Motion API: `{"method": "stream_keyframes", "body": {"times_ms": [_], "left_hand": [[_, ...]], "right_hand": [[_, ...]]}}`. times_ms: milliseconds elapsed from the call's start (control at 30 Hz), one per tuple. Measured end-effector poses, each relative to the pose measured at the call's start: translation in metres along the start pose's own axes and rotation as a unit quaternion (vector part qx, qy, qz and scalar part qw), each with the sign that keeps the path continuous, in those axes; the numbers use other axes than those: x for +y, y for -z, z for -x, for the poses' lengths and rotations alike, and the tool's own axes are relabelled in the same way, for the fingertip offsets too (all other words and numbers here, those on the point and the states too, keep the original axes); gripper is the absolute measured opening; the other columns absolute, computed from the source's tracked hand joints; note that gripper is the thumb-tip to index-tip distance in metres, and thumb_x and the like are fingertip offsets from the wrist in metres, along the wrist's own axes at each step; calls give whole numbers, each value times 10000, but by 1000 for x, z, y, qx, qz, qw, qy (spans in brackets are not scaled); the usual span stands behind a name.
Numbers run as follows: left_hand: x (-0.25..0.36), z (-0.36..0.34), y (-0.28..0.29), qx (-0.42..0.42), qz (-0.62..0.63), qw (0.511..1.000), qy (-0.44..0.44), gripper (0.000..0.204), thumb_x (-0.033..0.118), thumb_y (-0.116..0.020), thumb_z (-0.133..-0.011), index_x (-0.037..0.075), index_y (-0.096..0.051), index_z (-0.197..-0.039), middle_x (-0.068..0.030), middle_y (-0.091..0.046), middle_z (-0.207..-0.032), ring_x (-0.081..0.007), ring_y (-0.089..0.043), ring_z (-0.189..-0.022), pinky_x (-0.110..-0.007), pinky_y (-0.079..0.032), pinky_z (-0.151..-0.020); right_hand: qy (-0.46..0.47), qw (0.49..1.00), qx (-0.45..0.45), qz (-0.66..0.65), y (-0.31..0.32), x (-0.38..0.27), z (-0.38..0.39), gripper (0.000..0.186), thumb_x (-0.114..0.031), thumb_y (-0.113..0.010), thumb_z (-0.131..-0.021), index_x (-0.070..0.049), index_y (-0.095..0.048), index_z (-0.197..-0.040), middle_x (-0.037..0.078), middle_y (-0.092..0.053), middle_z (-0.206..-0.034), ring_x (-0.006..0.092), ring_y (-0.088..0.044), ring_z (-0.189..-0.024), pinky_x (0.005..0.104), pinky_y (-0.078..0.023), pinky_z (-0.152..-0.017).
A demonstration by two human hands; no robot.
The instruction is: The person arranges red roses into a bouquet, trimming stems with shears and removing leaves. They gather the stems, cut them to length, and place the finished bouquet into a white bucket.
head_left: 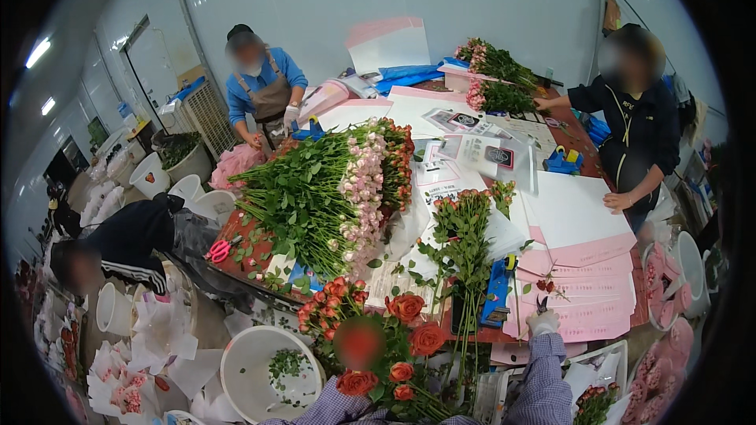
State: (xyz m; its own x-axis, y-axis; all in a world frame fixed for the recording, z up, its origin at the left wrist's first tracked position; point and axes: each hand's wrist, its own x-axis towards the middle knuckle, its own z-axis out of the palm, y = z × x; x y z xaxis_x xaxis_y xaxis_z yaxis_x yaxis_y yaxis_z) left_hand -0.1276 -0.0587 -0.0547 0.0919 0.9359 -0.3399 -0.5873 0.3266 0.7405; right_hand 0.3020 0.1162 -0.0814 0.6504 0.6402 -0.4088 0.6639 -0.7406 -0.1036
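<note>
My left sleeve [335, 403] comes in at the lower edge behind a bunch of orange-red roses [426, 338], which hides my left hand. My right hand [542, 321], in a pale glove, is closed on small pruning shears [542, 304], their dark blades pointing away from me over pink-edged wrapping sheets [583, 299]. A short cut rose sprig [549, 287] lies just past the blades. Left of that hand is a blue tape dispenser [496, 293]. Long-stemmed orange roses [465, 224] lie beside the dispenser, stems toward me.
A big pile of pink roses [362, 189] covers the table's left half, near pink-handled scissors [219, 249]. Clear printed sleeves [496, 153] lie mid-table. A white bucket [269, 374] with leaves stands below. One person bends at left; two others stand at the table's far left and right.
</note>
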Motion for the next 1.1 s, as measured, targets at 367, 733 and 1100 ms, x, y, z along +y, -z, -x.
{"method": "stream_keyframes", "body": {"times_ms": [367, 733, 1100], "left_hand": [[-5, -21, -9, -57, -25, 998, -19, 317, 141, -471, -820, -27, -461, -1088, -149, -519, -992, -198, -527, -877, -313, -448, -750], [-6, -51, -29, -162, -80, 978, -103, 334, 158, -474, -817, -27, -452, -1094, -138, -523, -966, -191, -531, -841, -309, -451, -727], [-10, -52, -41, -151, 21, 979, -135, 372, 194, -495, -807, -20, -439, -1106, -123, -524, -943, -190, -532, -814, -309, -454, -720]], "right_hand": [[177, 834, -144, -502, -39, 59, -54, 340, -59, -501, -682, -3, -502, -1018, 29, -521, -684, 151, -521, -533, 263, -436, -465], [383, 664, -398, -504, 117, -4, 206, 456, -39, -566, -679, -14, -424, -1112, 73, -521, -954, 118, -534, -767, 229, -464, -647], [270, 407, -815, -311, 83, -29, 295, 489, -224, -477, -854, 11, -302, -1245, 79, -492, -1018, 150, -495, -906, 264, -393, -835]]}}
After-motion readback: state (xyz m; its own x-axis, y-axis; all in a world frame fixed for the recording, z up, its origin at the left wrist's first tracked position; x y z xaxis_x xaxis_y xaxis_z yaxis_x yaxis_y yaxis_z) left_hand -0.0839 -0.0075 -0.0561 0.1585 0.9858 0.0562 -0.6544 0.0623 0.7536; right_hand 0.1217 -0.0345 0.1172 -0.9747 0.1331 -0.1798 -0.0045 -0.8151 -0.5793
